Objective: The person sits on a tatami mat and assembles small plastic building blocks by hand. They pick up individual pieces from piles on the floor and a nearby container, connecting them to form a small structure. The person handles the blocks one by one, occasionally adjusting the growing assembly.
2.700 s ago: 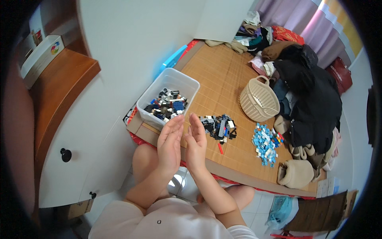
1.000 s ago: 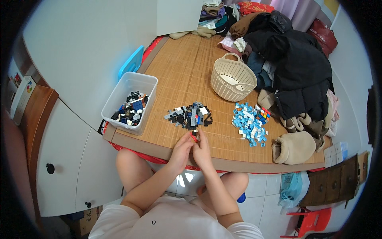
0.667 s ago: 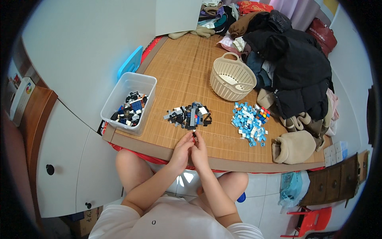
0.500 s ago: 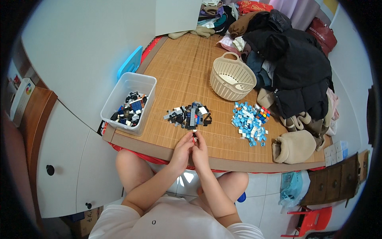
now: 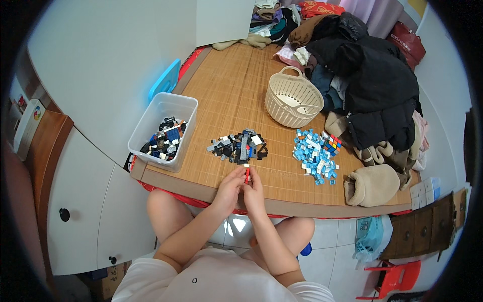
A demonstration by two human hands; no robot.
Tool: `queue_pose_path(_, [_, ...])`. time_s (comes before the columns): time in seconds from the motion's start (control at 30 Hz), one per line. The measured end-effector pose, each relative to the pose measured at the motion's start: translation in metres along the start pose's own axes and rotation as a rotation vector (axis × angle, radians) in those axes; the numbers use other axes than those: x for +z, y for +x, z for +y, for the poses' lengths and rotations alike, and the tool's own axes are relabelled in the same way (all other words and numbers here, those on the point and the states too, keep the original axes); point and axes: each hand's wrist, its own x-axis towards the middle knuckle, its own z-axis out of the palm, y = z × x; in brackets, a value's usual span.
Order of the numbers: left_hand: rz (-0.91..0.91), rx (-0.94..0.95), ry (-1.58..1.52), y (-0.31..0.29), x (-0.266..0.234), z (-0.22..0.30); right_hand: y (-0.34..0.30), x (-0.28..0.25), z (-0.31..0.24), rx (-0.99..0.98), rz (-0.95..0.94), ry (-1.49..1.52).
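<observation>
Close together over the near edge of the bamboo mat, my left hand and my right hand both pinch a small red building brick. Part of the brick is hidden by my fingers. A white piece shows at its far end; whether it is joined to the red one, I cannot tell. Just beyond my fingertips lies a pile of black, grey and white building bricks, with a long grey one on top.
To the left stands a clear plastic box with mixed bricks inside, its blue lid behind it. On the right are blue-and-white pieces and a puzzle cube. A beige basket and piled clothes sit farther back.
The red brick has turned between my fingers, and more of its red side shows now. Both hands stay in nearly the same place.
</observation>
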Motion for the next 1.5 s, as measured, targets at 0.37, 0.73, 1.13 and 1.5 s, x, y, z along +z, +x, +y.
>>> queue_pose_path(0.37, [-0.089, 0.031, -0.007, -0.004, 0.006, -0.011, -0.008, 0.002, -0.01, -0.006, 0.035, 0.045])
queue_pose_path(0.73, [-0.088, 0.087, -0.072, -0.009, 0.002, -0.016, -0.014, 0.004, -0.011, -0.042, 0.048, 0.178])
queue_pose_path(1.13, [-0.099, 0.167, -0.071, -0.035, 0.016, 0.008, -0.028, 0.019, -0.03, -0.122, 0.046, 0.117])
queue_pose_path(1.5, [-0.068, 0.324, -0.1, -0.058, 0.006, 0.053, -0.03, 0.061, -0.044, -0.197, -0.124, 0.067])
